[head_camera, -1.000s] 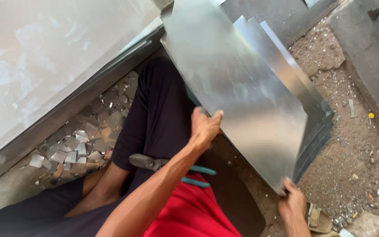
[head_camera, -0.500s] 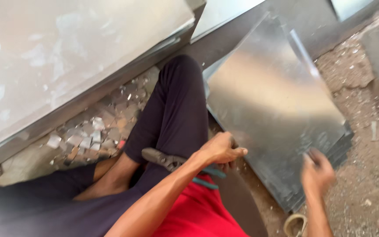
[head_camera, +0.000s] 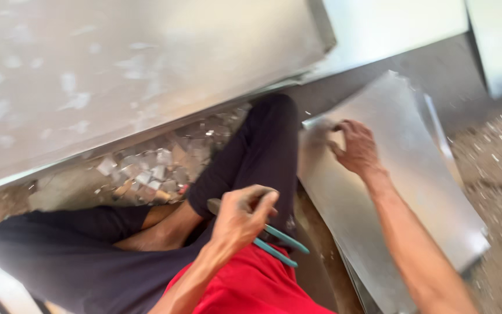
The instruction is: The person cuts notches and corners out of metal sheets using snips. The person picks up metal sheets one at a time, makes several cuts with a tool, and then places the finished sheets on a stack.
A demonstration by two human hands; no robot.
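Note:
My right hand [head_camera: 355,148] grips the upper left corner of a shiny grey metal sheet [head_camera: 408,192], which lies flat on a stack of like sheets on the ground to my right. My left hand [head_camera: 242,216] is curled over the middle of a pair of tin snips [head_camera: 283,243] with teal handles, which rests on my lap. The snips' grey jaw end sticks out to the left of the hand. I am sitting, with a dark trouser leg [head_camera: 257,154] bent up between the two hands.
A large metal sheet [head_camera: 117,70] slopes across the upper left. Several small metal offcuts [head_camera: 146,168] litter the ground below its edge. More sheet panels [head_camera: 495,40] stand at the upper right, and gritty ground [head_camera: 501,174] lies to the right of the stack.
The sheet, held up a second ago, has come down flat on the stack. My right hand moved from its lower edge to the upper left corner. My left hand left the sheet for the snips.

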